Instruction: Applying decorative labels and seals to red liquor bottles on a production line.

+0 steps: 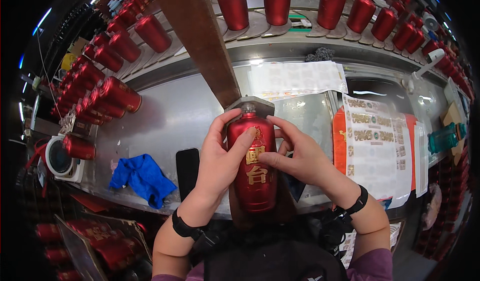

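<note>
A glossy red bottle [256, 198] with raised gold lettering on its front lies in front of me, its clear neck pointing away. Its neck end rests against a grey angled block [267, 107] at the foot of a brown post. My left hand [224, 153] is wrapped round the bottle's left side, thumb laid on the gold lettering. From the right, my right hand [306, 157] grips it with curled fingers and presses its thumb on the lower lettering. Whether anything small sits under the thumbs cannot be seen.
Sticker sheets [372, 146] lie over an orange sheet at right, with white sheets [295, 78] behind. A black phone [187, 170] and blue cloth [144, 180] are at left. The brown post [197, 33] slants across the view. Red bottles [232, 7] stand along a curved conveyor [255, 18].
</note>
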Demonstrator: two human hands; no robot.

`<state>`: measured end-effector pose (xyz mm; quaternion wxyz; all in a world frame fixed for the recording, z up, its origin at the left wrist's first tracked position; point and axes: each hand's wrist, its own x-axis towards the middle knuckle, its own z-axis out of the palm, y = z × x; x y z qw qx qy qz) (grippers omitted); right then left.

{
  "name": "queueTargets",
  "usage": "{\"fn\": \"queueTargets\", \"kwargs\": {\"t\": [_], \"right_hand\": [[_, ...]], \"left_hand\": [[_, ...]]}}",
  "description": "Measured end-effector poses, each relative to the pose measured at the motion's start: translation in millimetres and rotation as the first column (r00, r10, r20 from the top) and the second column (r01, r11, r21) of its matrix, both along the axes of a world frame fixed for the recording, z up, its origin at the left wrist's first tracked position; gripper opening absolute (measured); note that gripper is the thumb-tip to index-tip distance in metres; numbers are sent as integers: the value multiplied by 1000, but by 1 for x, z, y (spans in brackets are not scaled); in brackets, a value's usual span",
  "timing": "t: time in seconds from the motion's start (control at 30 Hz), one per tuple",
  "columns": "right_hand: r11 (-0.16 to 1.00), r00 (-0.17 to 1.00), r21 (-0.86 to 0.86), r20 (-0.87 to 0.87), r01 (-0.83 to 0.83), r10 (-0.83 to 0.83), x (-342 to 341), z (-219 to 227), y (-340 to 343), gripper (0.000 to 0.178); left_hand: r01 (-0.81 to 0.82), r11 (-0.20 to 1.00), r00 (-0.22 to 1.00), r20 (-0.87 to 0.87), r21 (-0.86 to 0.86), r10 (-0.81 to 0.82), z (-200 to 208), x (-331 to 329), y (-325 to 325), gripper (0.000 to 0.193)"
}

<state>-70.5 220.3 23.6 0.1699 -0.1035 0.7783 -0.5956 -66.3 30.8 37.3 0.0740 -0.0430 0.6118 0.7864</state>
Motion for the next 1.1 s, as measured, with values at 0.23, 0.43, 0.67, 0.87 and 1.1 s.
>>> {"fn": "queueTargets", "kwargs": {"t": [0.23, 0.43, 0.67, 0.87, 1.1], "right_hand": [[1000, 1000, -19, 28, 9, -8, 0, -2, 0, 88], [998, 1000, -64, 1, -13, 13, 1, -4, 2, 98], [999, 1000, -45, -18, -14, 13, 3, -4, 1, 99], [994, 999, -104, 50, 9, -4, 3, -5, 1, 96], [996, 997, -92, 78, 23, -16, -1, -7, 1, 90]], "left_hand": [[-3, 1000, 1000, -20, 14, 4, -3, -2, 0, 43], [0, 999, 1000, 15, -46, 0, 5, -5, 5, 48], [-34, 999, 999, 35, 12, 34, -2, -6, 6, 42], [-32, 991, 996, 90, 132, 21, -5, -3, -2, 34], [34, 997, 997, 65, 71, -39, -15, 24, -15, 56]]}}
